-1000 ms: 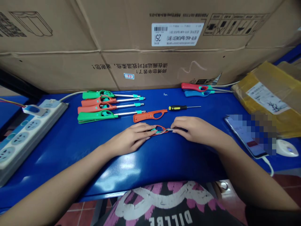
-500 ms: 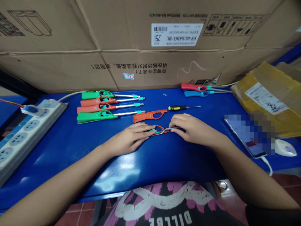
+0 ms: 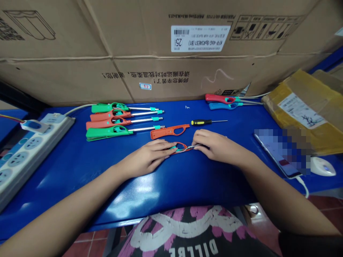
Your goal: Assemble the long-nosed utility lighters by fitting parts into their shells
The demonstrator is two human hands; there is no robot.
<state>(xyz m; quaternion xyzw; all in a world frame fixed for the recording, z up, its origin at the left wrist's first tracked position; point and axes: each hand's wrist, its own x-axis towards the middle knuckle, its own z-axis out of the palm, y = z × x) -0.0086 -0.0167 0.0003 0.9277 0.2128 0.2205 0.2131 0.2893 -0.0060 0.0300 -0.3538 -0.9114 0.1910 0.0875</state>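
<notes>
An orange lighter casing half [image 3: 181, 145] lies on the blue table with teal parts and a pale wire in it. My left hand [image 3: 152, 157] covers its handle end, fingers laid over the top and thumb along the near side, holding it down. My right hand [image 3: 209, 143] is closed in a pinch on the thin metal tube [image 3: 192, 146] at the casing's front end. Much of the tube is hidden by my right fingers. Just beyond my hands lies the other orange casing half [image 3: 169, 132], and a black and yellow screwdriver [image 3: 201, 122] rests to its right.
Several green and orange lighters [image 3: 109, 132] lie side by side at back left. Red [image 3: 219, 98] and blue lighters [image 3: 222, 106] lie at back right. A power strip [image 3: 34, 142], phone [image 3: 278, 153], white mouse-like device [image 3: 323, 166], taped parcel [image 3: 308, 110] and large carton [image 3: 155, 64] surround the workspace.
The whole view has shifted slightly. My left hand stays on the casing and my right fingers stay at the tube, with hardly any visible movement.
</notes>
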